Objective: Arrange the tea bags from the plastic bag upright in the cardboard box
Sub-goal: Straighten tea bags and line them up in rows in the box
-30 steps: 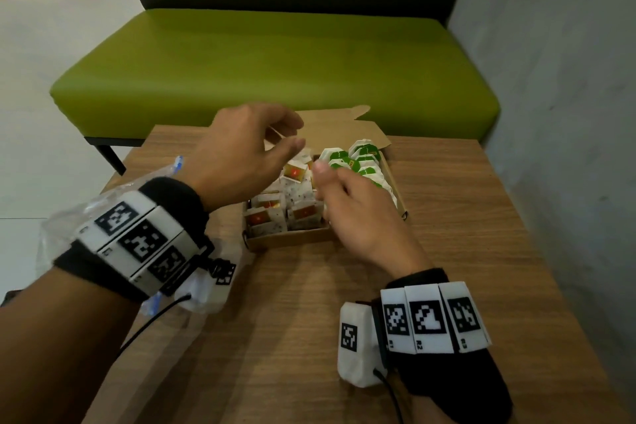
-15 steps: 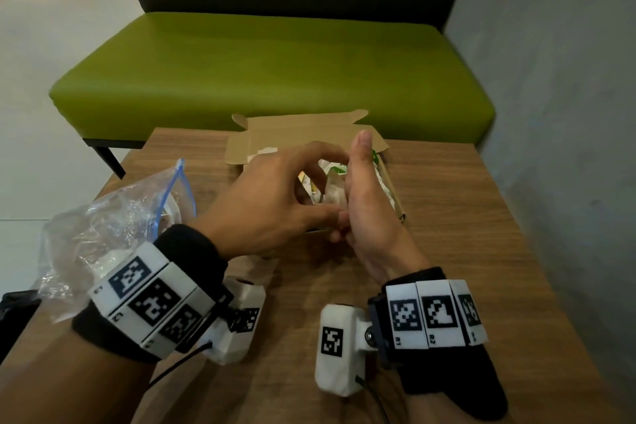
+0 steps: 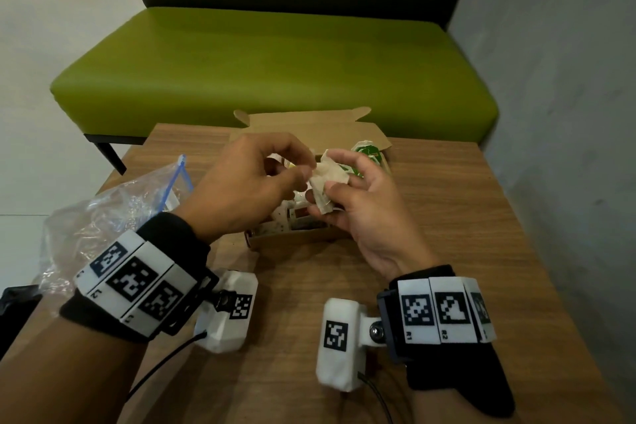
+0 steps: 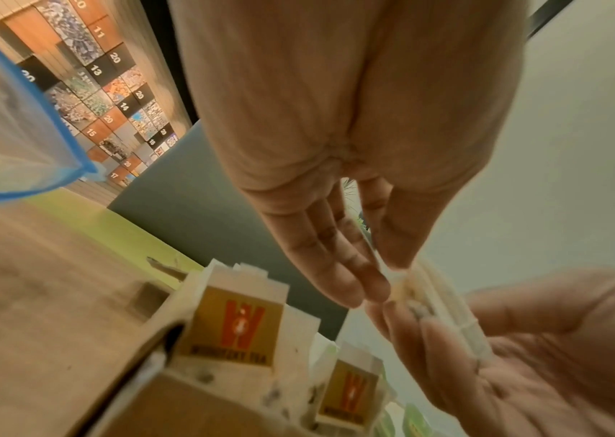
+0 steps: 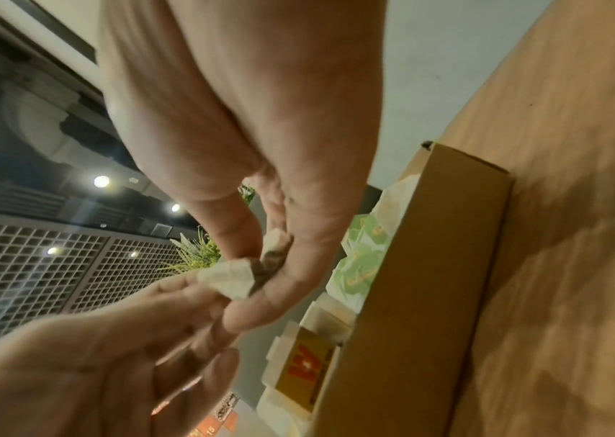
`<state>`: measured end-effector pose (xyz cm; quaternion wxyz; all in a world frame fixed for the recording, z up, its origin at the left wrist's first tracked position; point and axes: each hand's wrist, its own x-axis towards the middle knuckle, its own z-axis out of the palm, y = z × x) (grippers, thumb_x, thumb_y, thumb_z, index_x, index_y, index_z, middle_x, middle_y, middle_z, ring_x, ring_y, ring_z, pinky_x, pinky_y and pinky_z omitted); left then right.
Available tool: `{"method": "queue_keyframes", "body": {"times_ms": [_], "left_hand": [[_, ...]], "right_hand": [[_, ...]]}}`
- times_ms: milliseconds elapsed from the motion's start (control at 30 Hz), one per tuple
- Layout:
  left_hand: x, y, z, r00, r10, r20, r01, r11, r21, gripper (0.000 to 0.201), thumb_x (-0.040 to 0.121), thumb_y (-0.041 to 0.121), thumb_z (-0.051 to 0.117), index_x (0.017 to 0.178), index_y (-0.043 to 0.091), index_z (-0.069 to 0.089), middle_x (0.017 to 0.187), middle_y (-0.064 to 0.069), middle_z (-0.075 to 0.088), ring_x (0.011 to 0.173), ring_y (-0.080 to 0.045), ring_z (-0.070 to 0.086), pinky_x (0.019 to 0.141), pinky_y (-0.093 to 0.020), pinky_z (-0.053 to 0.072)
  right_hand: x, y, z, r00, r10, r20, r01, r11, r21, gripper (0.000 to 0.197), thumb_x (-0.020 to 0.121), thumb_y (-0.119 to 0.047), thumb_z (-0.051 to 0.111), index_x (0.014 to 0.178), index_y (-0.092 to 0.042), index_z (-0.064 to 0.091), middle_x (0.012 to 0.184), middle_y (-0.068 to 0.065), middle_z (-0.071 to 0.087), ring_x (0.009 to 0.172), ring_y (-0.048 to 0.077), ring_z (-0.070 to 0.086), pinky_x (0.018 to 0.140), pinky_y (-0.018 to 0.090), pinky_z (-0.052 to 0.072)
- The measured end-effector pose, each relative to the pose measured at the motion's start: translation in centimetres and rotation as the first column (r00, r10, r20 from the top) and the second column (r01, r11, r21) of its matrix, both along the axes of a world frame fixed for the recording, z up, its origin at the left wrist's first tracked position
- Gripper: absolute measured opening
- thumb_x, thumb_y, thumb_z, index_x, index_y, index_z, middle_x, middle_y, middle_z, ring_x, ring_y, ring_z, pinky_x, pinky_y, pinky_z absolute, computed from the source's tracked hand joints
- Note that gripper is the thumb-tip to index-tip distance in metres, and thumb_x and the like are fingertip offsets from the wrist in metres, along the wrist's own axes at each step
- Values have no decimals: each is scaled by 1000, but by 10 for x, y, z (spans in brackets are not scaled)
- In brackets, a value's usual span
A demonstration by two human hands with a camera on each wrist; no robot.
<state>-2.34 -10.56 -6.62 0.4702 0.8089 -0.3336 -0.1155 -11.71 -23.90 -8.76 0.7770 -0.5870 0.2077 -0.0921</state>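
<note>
A crumpled white tea bag [image 3: 326, 180] hangs just above the open cardboard box [image 3: 303, 240], held by both hands. My left hand [image 3: 302, 171] pinches its left edge between thumb and fingertips [image 4: 358, 283]. My right hand [image 3: 339, 188] grips the tea bag [image 5: 232, 278] from the right, thumb on top and fingers curled under. In the left wrist view the tea bag [image 4: 442, 298] lies across the right palm. Orange-labelled tea bags [image 4: 236, 325] stand upright in the box's left half, and green-labelled tea bags [image 3: 368, 151] fill the right half. The plastic bag [image 3: 113, 213] lies to the left.
The box sits at the far middle of a wooden table [image 3: 464, 224], its lid flap [image 3: 309, 129] folded back. A green bench [image 3: 275, 65] stands beyond the table and a grey wall [image 3: 568, 113] runs along the right.
Both hands have come up out of the box and turned toward each other. The right hand, flat and edge-on half a second ago, now curls round a tea bag that the left hand pinches.
</note>
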Motion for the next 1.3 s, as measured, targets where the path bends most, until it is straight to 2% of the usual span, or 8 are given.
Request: {"method": "queue_keyframes", "body": {"times_ms": [67,133,267,367,933,1033,1200,1300], "left_hand": [[-3,1,4,996,2,-94,-6,999,-38,23,84,42,69,100,25,67,88,11,69,76,-14,73,68,-45,62],[-4,0,5,991,3,-134,-1,1000,16,38,74,51,72,104,28,65,89,8,70,74,-18,73,66,-43,62],[-4,-2,2,983,12,-182,-10,1000,12,19,83,17,77,99,19,67,87,-2,71,68,-15,71,53,-21,53],[-1,-1,3,974,-23,-227,16,999,-32,19,83,6,75,99,15,68,87,-6,71,69,-15,68,58,-21,55],[0,0,3,993,23,-120,-33,996,-86,7,86,30,73,90,24,72,75,6,68,64,-10,58,56,-27,45],[1,-3,0,989,92,-116,-103,990,-92,4,88,25,72,86,21,72,66,7,65,61,-7,59,52,-23,44],[-3,-6,1,964,178,-198,-214,961,-176,6,90,15,69,89,9,69,74,-8,72,65,-19,71,58,-31,56],[-9,-9,5,965,126,-231,-169,969,-177,15,93,25,66,91,11,70,79,-6,74,72,-20,73,62,-32,59]], "right_hand": [[0,1,-3,999,-38,7,39,997,-62,32,95,1,63,116,-22,61,111,9,72,98,24,73,81,41,62],[1,2,-4,997,-77,23,79,994,-82,27,91,-5,70,112,-20,63,111,10,72,98,23,73,82,42,62],[1,1,-2,990,-124,66,124,992,6,15,94,-5,66,107,-12,64,103,12,73,84,15,73,65,26,59],[0,-4,-3,985,-157,65,157,988,3,8,95,-11,67,101,-17,65,94,3,74,78,9,70,58,21,53],[-2,-6,-9,989,-77,130,114,943,-311,18,86,-17,78,101,-22,68,92,-2,73,82,7,69,61,17,49],[-1,-4,-10,976,-145,163,198,905,-377,26,84,-22,81,104,-26,65,100,-5,69,83,10,68,64,25,54],[-3,1,-7,980,-52,191,147,837,-527,21,85,-26,79,105,-26,70,101,-15,69,92,-2,66,72,20,57],[-3,4,-6,986,0,167,100,802,-590,24,87,-30,78,109,-26,69,101,-14,71,94,-1,66,75,19,57]]}}
